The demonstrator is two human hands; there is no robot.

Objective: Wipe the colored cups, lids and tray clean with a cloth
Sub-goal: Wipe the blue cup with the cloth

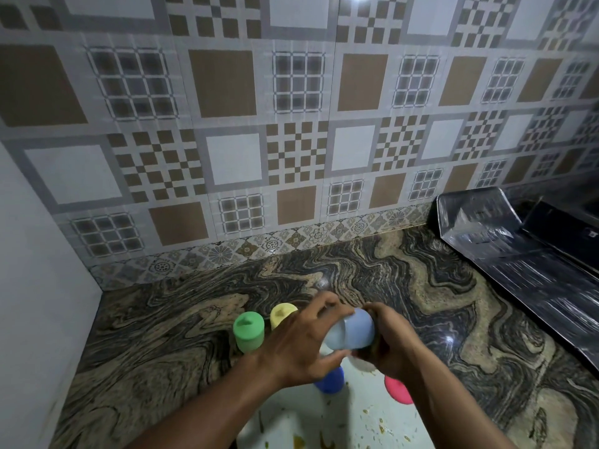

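You hold the pale blue cup (pixel 351 330) tilted in the air above the white tray (pixel 356 422), with the fingers of your left hand (pixel 298 345) and right hand (pixel 392 345) curled round it. It is probably light, stiff, slick plastic, so grip its wall firmly. Its inside is hidden. The tray carries yellowish spots, a dark blue cup (pixel 330 380) and a pink cup (pixel 398 388).

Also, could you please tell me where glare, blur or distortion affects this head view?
Head view: lamp glare atop the tiled wall, highlights on the countertop; wide-angle bending of tile lines; pale blue cup, left hand and right hand slightly blurred.
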